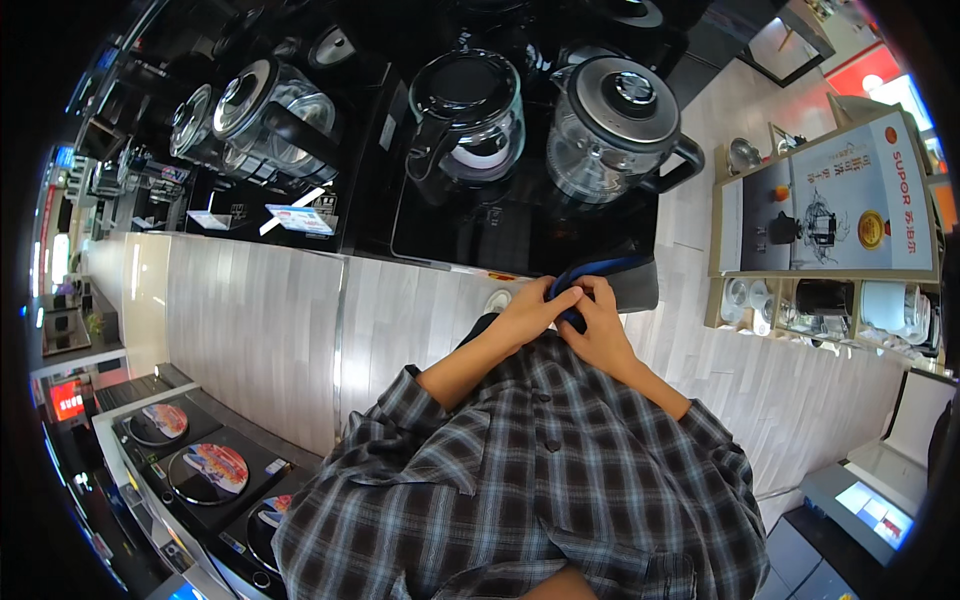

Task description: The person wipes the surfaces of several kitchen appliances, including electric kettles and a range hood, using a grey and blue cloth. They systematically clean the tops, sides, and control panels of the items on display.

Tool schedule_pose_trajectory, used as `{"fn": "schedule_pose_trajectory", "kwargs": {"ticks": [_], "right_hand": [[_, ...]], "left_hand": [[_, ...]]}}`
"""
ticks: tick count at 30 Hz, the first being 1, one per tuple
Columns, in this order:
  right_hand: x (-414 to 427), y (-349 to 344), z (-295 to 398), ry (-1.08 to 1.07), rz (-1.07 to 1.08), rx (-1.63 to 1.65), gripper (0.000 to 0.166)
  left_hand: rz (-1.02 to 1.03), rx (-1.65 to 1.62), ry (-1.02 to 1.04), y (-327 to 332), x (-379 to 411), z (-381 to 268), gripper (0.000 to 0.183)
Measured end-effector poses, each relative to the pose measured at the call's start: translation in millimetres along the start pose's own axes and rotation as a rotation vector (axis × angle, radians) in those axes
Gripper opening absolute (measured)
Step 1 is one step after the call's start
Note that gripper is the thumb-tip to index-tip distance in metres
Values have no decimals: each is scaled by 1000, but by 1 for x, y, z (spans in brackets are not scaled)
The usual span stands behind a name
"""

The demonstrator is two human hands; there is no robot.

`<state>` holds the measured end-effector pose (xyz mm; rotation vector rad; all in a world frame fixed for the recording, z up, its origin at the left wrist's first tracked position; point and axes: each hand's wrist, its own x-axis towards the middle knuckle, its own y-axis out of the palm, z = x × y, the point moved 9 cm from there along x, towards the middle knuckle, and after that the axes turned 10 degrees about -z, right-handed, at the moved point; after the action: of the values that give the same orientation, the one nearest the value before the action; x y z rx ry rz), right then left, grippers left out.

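Note:
My left hand and my right hand meet in front of my body, just off the front edge of a glossy black display counter. Both hold a dark blue and black cloth between fingers and thumbs. It looks folded or bunched; its exact form is partly hidden by the fingers. Behind the hands on the counter stand a glass kettle with a black lid and a glass kettle with a steel lid, its black handle pointing right.
More glass kettles stand at the upper left, near a price card. A wooden shelf unit with a poster and kitchenware is at the right. Cooktops line a display at the lower left. Pale wood-look floor lies between.

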<state>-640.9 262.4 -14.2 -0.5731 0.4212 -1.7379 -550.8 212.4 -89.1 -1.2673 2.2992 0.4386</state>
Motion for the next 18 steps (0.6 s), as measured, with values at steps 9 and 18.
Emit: {"fn": "schedule_pose_trajectory", "kwargs": {"ticks": [9,18], "right_hand": [[10,40,41,-458,166,-233,42],[40,62,53,-584,-94,-305,60]], "left_hand": [[-408,269,317,-83,-28,-18,30],[-390,343,455,-118,-46,-50,27]]}}
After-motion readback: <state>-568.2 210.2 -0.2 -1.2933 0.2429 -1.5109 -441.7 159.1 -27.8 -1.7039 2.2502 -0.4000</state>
